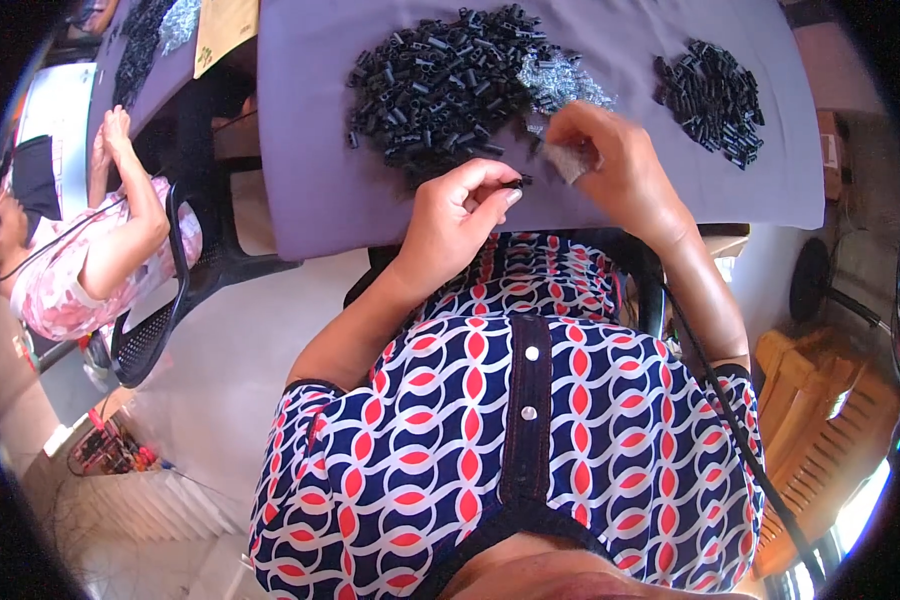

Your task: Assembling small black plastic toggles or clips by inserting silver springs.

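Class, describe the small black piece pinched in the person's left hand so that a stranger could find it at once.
Start at the purple table and its big heap of black tubes. Just below the heap, at the table's near edge, the left hand pinches one small black tube between thumb and forefinger. Unlike its neighbours, it is single and lifted clear of the heap.

Bench covered by a lilac cloth (370, 200), set across the top of the view. Pale, smooth floor (220, 400) seen below it, brightly lit. Black mesh-backed office chair (160, 330) placed at left, occupied by another person in a pink patterned top (60, 290) at a second bench. Slatted wooden furniture (820, 440) seen at lower right, daylight coming in beside it. Black round fan base (810, 280) stood at right.
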The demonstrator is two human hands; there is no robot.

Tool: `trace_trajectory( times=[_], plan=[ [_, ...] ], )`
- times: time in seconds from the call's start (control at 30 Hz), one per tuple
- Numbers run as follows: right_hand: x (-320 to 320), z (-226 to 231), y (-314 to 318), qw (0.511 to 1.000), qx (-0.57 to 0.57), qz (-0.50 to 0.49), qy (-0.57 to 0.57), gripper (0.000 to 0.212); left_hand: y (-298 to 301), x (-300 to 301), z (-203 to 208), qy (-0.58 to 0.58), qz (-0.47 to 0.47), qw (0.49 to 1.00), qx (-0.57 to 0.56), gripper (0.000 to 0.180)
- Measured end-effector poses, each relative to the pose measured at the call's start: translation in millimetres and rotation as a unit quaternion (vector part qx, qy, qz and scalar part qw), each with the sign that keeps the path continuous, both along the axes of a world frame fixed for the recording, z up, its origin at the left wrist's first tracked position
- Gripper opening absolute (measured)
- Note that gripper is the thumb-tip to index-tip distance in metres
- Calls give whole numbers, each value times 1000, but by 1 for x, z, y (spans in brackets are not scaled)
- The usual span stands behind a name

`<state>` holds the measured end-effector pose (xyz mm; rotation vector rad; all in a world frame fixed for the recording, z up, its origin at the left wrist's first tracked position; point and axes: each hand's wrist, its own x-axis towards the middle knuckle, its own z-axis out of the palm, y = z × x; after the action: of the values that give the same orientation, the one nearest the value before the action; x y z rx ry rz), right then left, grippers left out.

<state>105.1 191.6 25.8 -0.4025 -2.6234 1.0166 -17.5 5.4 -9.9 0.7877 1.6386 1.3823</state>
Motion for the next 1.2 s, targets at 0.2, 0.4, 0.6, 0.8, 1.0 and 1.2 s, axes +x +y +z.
trace_trajectory(
  times=[0.2,0.4,0.6,0.8,1.0,1.2],
  plan=[
    [7,-12,-15,943,-330,36,-3,22,2,1,2,5,-1,1000,4,18],
    [7,-5,-18,962,-266,56,-27,21,-1,4,3,67,-12,998,3,17],
    [22,-5,-16,875,-456,118,-108,22,-9,0,22,146,-168,974,45,13],
    [30,-9,-15,830,-509,178,-144,23,-16,-1,26,-34,-252,967,-5,14],
    [10,-5,-15,993,-78,83,-37,35,-18,-9,15,-141,-58,988,7,14],
    [-2,-12,-27,990,94,104,-8,23,-20,-9,10,-139,2,990,6,14]
  ],
)
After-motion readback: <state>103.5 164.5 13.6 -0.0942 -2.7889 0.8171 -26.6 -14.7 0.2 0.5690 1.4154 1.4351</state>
